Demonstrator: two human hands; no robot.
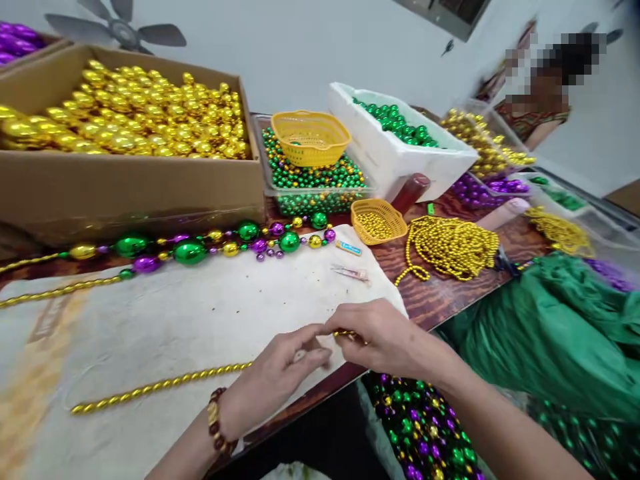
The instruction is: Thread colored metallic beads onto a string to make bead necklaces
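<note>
The left hand (277, 373) and right hand (380, 337) meet at the near edge of the table (440, 300), fingertips pinched together on the end of a gold strand (160, 385). The strand runs leftward from the pinch across a white cloth (175, 320) and lies loose and nearly straight. Both hands are closed on it; a few gold beads show just under the right thumb, but the exact join between the fingers is hidden.

The step in hand looks like fastening or threading at the strand's end. To do it well, the left hand should hold steady as an anchor while the right does the fine work, and the strand should stay slack on the cloth so no pull undoes the join. Keeping the work over the cloth rather than past the table edge would save any dropped bead from falling into the bag of mixed beads (425, 427) below.

Beyond the cloth lies a long necklace (210, 247) of large green, purple and gold beads. Behind it stand a cardboard box (125, 187) of gold beads and a clear tub (320, 190) of green ones with a yellow basket (310, 137) on top. A small basket (377, 220) and a gold heap (453, 243) sit to the right.
</note>
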